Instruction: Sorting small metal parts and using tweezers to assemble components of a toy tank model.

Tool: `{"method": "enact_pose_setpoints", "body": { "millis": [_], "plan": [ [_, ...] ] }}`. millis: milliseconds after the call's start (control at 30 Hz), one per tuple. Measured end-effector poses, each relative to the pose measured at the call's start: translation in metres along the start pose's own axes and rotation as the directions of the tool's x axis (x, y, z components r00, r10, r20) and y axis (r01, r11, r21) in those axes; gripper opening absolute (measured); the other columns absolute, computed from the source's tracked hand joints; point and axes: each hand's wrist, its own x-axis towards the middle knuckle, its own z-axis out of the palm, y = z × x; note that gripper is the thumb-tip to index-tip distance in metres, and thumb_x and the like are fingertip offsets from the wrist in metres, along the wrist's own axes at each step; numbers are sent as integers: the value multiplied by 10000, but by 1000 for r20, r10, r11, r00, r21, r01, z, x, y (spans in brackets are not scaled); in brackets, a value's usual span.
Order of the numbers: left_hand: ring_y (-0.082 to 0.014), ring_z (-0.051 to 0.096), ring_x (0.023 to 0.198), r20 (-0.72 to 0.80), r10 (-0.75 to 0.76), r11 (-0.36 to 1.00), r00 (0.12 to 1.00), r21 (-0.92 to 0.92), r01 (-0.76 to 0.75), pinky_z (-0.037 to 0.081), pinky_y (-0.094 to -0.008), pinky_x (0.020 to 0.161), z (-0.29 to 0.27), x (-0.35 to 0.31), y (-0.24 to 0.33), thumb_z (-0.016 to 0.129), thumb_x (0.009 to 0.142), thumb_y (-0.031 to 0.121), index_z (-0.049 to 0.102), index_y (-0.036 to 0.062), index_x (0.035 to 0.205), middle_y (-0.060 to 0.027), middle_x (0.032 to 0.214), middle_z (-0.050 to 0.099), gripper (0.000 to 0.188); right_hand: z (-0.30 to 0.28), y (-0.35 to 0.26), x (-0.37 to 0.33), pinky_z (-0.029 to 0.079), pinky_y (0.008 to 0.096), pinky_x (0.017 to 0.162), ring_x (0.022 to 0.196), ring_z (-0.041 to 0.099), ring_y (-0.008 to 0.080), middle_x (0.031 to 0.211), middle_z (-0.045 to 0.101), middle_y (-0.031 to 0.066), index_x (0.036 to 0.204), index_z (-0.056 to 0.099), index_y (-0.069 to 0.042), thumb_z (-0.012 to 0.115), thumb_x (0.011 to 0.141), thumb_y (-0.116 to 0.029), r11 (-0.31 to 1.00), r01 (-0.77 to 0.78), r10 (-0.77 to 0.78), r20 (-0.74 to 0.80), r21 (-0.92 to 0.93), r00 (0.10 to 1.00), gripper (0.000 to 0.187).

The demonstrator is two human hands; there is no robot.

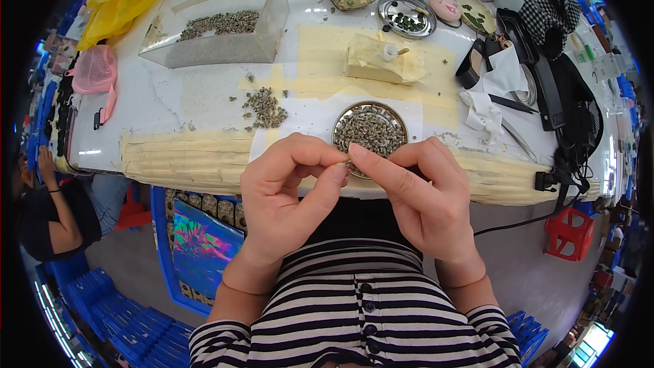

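Observation:
My left hand (291,191) and my right hand (424,187) meet at the fingertips above the table's near edge. Thumb and forefinger of each are pinched together. A tiny piece between them is mostly hidden and too small to name. Just behind the fingertips stands a round metal dish (407,123) filled with small silvery-grey metal pieces (368,129); my fingers cover its near rim. Left of the dish, a loose pile of similar small pieces (264,109) lies on the table.
A clear box (197,54) holding more pieces stands at the back left. A tape-wrapped block (381,61) sits behind the dish, near a metal plate with dark green bits (407,15). Tweezers (519,138), white cloth (484,114) and black straps (545,88) lie right. Another person (54,218) sits left.

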Motion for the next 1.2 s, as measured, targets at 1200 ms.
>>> {"method": "enact_pose_setpoints", "body": {
  "millis": [1200],
  "plan": [
    [-91, 596, 787, -33, -61, 998, 998, -8, 61, 489, -207, 722, 2, -2, 1, 594, 812, -80, 592, -52, 890, -63, 853, 607, 83, 4, -2, -5, 402, 289, 554, 627, 467, 177, 722, 514, 22, 1109, 681, -144, 601, 631, 42, 995, -11, 6, -43, -101, 999, 519]
  ]
}}
